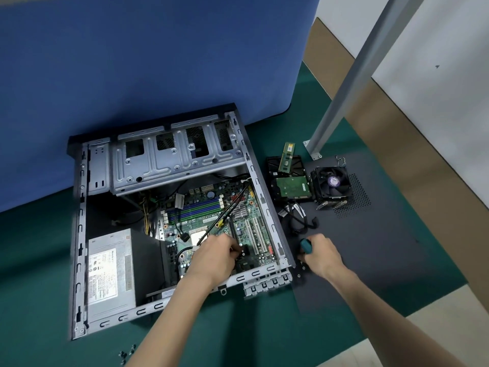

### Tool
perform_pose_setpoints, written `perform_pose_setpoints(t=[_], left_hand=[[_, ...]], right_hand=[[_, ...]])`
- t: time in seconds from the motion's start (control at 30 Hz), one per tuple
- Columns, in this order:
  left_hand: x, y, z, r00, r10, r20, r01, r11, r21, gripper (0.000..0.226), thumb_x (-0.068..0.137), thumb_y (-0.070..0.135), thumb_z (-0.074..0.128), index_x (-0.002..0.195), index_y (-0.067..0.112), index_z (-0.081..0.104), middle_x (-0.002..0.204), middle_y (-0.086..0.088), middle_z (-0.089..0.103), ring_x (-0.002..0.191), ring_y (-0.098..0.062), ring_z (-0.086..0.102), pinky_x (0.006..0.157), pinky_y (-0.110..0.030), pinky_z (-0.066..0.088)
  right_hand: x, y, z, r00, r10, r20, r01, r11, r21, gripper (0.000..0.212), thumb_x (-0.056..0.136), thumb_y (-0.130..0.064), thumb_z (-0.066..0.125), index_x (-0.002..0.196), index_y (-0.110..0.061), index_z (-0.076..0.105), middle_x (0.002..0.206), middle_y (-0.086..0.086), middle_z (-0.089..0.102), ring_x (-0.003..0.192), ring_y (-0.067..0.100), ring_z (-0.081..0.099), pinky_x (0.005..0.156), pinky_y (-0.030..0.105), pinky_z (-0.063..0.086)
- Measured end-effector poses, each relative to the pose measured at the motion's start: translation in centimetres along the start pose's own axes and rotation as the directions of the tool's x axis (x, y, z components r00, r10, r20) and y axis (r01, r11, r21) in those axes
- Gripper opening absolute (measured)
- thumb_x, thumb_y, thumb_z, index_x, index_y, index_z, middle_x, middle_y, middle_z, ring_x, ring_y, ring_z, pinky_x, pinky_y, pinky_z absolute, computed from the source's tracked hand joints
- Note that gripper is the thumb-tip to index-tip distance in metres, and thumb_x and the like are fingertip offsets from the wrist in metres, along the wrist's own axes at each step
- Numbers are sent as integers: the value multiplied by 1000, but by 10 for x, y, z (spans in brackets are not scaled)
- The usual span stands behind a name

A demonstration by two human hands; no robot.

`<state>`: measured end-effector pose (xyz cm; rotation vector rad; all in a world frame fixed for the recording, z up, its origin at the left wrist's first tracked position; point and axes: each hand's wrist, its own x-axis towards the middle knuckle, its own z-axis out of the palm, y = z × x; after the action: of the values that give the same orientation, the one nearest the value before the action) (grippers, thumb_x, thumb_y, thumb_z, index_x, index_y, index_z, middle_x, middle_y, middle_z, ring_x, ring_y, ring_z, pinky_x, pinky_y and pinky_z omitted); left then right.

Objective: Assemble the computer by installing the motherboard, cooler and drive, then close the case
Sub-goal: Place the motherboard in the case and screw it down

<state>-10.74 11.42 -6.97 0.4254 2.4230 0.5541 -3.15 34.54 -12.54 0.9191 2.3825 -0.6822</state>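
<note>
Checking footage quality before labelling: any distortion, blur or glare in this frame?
Head view: wide-angle bending curves the blue partition and case edges; the case's left rim looks smeared; mild glare on the power supply label; both hands fairly sharp.

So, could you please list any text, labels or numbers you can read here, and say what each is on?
None reads clearly.
White label on the power supply: print too small.
Purple sticker on the cooler fan hub: blurred.
Motherboard markings: too small.
Hard drive and RAM stick stickers: illegible.
</note>
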Motion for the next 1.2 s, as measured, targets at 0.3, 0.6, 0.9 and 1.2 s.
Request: perform_pose_setpoints(t=[0.3, 0.6, 0.9, 1.2], left_hand=[[-2, 2, -4, 995, 41, -86, -48, 996, -77, 19, 94, 18, 55, 108, 20, 69, 101, -3, 68, 90, -21, 62, 83, -38, 51], [-18, 58, -54, 842, 151, -518, -469, 679, -565, 14, 75, 21, 77, 89, 17, 76, 81, 9, 69, 77, -6, 64, 72, -17, 49], [-24, 43, -66, 706, 144, -693, -551, 727, -410, 10, 78, 8, 74, 88, 8, 76, 83, 2, 69, 80, -10, 65, 74, -26, 52], [-13, 16, -71, 790, 283, -544, -509, 799, -322, 6, 78, 9, 75, 83, 10, 76, 78, 4, 67, 71, -8, 61, 69, -21, 50]], right_hand=[[-5, 3, -22, 983, -148, 105, 102, 928, 359, 11, 92, -5, 59, 82, -5, 55, 65, 8, 56, 54, 16, 54, 51, 32, 48], [-69, -99, -102, 827, -511, 234, -122, 244, 962, 12, 87, -6, 63, 81, 2, 57, 62, 4, 48, 45, 9, 41, 35, 18, 33], [-82, -142, -82, 829, -457, 321, -291, 138, 947, 15, 81, -10, 66, 75, -2, 54, 63, 4, 48, 43, 8, 39, 33, 17, 30], [-70, -140, -75, 857, -363, 366, -232, 363, 903, 13, 88, -6, 65, 81, 1, 57, 63, 3, 46, 42, 7, 36, 32, 17, 25]])
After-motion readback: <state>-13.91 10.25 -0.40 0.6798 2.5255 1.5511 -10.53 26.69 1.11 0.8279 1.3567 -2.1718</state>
